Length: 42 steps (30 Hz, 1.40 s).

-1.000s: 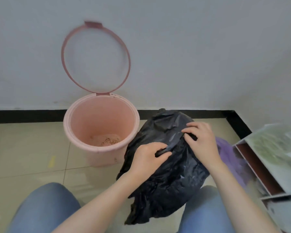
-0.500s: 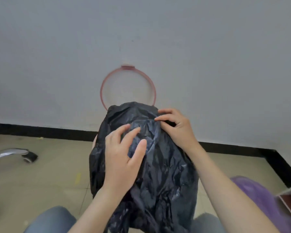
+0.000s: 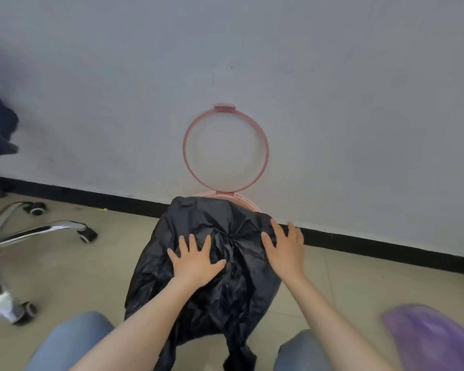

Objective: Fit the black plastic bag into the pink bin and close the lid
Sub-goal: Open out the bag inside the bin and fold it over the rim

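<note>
My knees (image 3: 73, 341) in blue jeans sit at the bottom of the view, one on each side of the bag (image 3: 214, 285). A blurred purple thing (image 3: 429, 338) lies on the floor to my right, near my right knee. I can read no writing or brand on anything here.

The bag is black, thin and crumpled, with creases running in toward a dip near its top middle. It is draped over the bin (image 3: 241, 200) and covers nearly all of it; its loose lower end hangs down between my knees. My left hand (image 3: 196, 259) lies flat on the bag with the fingers spread, palm pressing the plastic. My right hand (image 3: 285, 247) is also spread and flat, resting on the bag's upper right edge, with the fingertips reaching past it.

Only a strip of the bin's pale pink rim shows behind the bag. The lid (image 3: 225, 148), a darker pink ring, stands upright against the grey wall (image 3: 332, 89).

The tiled floor (image 3: 373, 287) is open on my right up to the black skirting. On my left a chrome chair base (image 3: 35, 231) with castors stands well apart from the bag.
</note>
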Tool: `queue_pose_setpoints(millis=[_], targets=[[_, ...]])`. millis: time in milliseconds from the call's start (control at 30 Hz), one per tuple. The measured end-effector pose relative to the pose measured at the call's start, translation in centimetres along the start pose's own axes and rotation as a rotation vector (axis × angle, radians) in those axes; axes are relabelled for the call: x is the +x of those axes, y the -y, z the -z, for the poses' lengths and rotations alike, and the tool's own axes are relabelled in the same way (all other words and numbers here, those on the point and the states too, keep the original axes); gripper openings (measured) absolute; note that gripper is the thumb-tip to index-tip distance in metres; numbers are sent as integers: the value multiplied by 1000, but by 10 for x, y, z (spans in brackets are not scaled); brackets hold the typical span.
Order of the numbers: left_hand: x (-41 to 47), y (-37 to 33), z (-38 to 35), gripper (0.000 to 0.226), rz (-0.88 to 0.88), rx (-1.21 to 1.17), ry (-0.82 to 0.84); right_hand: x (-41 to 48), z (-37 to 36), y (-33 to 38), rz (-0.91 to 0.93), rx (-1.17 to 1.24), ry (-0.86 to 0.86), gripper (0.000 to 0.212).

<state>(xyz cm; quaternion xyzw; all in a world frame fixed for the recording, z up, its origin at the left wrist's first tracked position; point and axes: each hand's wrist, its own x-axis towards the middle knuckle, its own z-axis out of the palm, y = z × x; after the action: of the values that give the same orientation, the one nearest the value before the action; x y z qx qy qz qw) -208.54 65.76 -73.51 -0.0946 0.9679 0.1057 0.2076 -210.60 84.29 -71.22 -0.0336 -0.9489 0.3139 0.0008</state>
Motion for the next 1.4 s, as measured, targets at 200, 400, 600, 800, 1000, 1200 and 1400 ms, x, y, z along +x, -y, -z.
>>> queue_pose_setpoints(millis=[200,400,600,800,1000,1200,1400], targets=[[8,3,0,70,28,-19,121,-12,-23,5,-65,420,192,63],[5,34,6,69,167,-199,-368,0,-58,39,154,235,339,60],[10,66,0,86,177,-661,-79,19,-84,28,177,-429,714,57],[6,56,12,34,123,-343,-348,13,-64,28,214,-242,502,48],[19,23,49,33,-88,-561,-584,-15,-36,-13,-37,77,58,50],[54,30,18,73,-110,-150,131,-47,-40,-19,-258,694,261,70],[57,45,18,67,-242,-17,114,-39,-62,10,-220,405,25,46]])
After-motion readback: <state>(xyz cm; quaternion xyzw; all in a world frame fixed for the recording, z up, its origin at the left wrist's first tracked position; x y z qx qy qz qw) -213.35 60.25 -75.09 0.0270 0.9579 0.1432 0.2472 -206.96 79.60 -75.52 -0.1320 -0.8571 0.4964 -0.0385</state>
